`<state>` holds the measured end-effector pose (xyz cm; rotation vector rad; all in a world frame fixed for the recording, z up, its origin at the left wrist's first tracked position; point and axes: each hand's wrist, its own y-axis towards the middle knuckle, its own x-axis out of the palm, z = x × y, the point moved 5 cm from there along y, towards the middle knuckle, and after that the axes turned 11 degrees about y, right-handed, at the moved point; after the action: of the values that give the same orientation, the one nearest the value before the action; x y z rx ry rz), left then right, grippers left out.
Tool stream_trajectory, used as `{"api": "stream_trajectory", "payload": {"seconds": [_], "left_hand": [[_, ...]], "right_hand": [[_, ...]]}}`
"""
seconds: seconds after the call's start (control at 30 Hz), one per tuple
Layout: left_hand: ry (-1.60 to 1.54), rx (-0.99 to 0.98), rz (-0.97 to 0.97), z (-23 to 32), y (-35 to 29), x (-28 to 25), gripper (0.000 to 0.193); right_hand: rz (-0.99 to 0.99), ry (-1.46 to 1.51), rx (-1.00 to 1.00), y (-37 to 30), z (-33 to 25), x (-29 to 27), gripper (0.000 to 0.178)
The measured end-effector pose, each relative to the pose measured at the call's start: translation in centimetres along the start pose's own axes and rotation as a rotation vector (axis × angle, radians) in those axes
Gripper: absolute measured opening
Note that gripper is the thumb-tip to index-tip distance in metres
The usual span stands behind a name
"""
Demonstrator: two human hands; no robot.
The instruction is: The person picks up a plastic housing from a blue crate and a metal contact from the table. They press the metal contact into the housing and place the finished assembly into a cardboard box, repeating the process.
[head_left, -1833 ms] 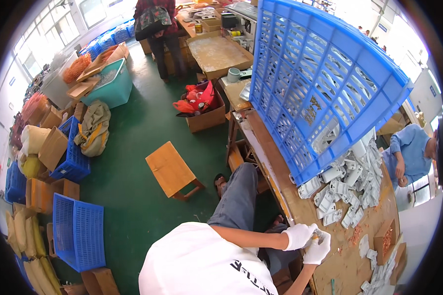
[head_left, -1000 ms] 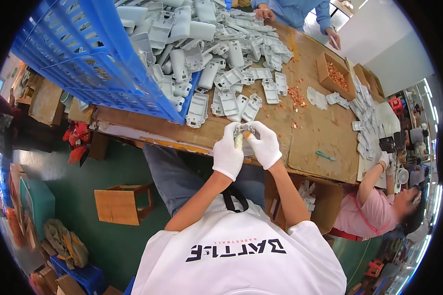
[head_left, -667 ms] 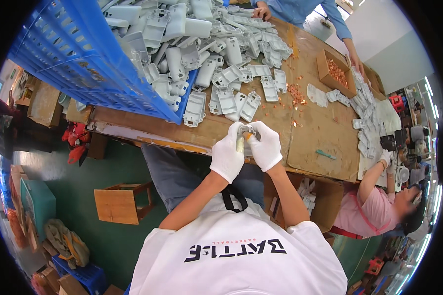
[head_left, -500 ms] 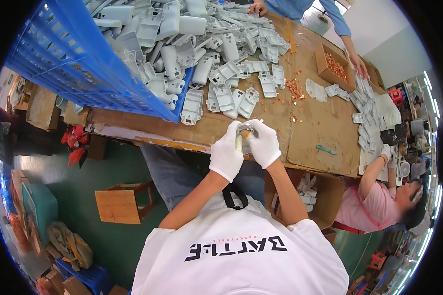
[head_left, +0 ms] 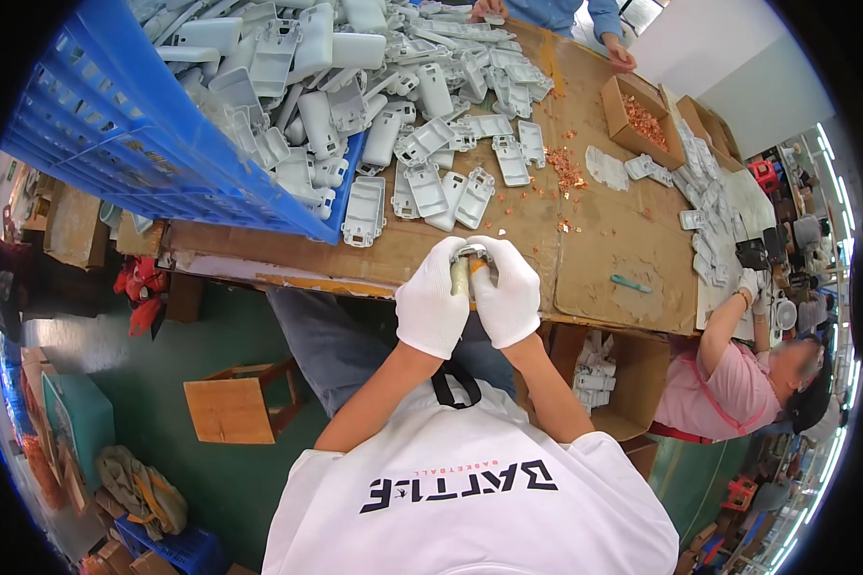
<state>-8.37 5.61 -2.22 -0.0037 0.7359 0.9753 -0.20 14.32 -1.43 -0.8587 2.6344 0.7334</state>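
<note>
My left hand (head_left: 433, 305) and my right hand (head_left: 509, 297), both in white gloves, are closed together at the table's front edge. Between their fingertips they grip a pale grey plastic housing (head_left: 471, 251), mostly hidden by the gloves. Yellowish and orange patches show at the thumbs; I cannot tell what they are. Just beyond my hands lie several loose grey housings (head_left: 475, 198), some with the hollow side up. To their right, small copper-coloured metal pieces (head_left: 566, 171) are scattered on the cardboard-covered table (head_left: 508, 254).
A tilted blue crate (head_left: 163, 125) stands left beside a big heap of housings (head_left: 316, 120). A cardboard box (head_left: 616, 120) holds copper pieces. A green-handled tool (head_left: 631, 283) lies right. A blue-sleeved person's hand (head_left: 619, 53) is across the table; a person in pink (head_left: 729, 383) works at right.
My hands have shifted slightly left and closer together around the housing. Across the table, the blue-sleeved person's hand has drawn back from the housings behind the cardboard box.
</note>
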Motion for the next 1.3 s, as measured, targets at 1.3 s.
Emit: {"api": "stream_trajectory", "payload": {"seconds": [1.3], "left_hand": [[-0.027, 0.152, -0.025, 1.1, 2.1, -2.7, 0.019]], "right_hand": [[-0.108, 0.117, -0.016, 0.1, -3.6, -1.0, 0.039]]}}
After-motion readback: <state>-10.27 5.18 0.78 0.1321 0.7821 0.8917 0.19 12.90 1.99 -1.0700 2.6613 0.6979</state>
